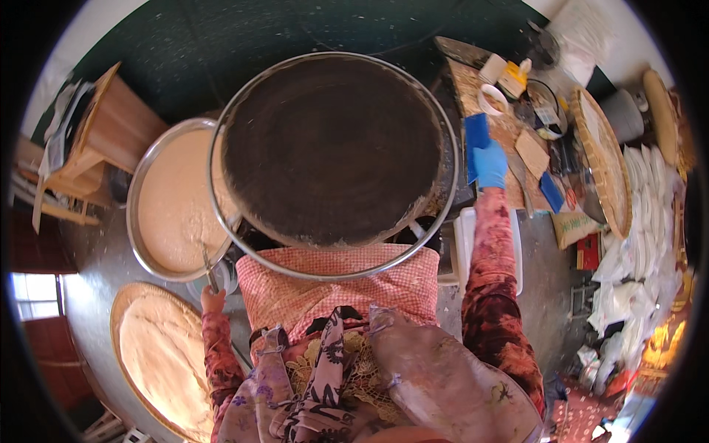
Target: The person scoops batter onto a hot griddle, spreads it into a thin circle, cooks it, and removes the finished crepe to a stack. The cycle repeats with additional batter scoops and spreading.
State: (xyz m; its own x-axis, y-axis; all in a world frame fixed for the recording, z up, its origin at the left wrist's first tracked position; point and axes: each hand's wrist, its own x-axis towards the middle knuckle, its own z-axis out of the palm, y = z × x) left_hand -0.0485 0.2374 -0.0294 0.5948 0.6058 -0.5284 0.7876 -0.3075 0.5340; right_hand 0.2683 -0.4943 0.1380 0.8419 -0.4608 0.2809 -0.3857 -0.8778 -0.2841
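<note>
A large round dark griddle fills the middle, ringed by a metal hoop. To its left stands a wide metal basin of pale brownish batter. My bare left hand is closed around the handle of a metal ladle at the basin's near rim; the ladle's head is hidden in the batter. My right hand, in a light blue glove, grips a flat dark blue scraper at the griddle's right, over the edge of a wooden worktop.
Near left lies a round tray stacked with thin flatbreads. The worktop carries a white bowl, a second blue piece and a woven round tray. White bags are piled at right. A wooden cabinet stands far left.
</note>
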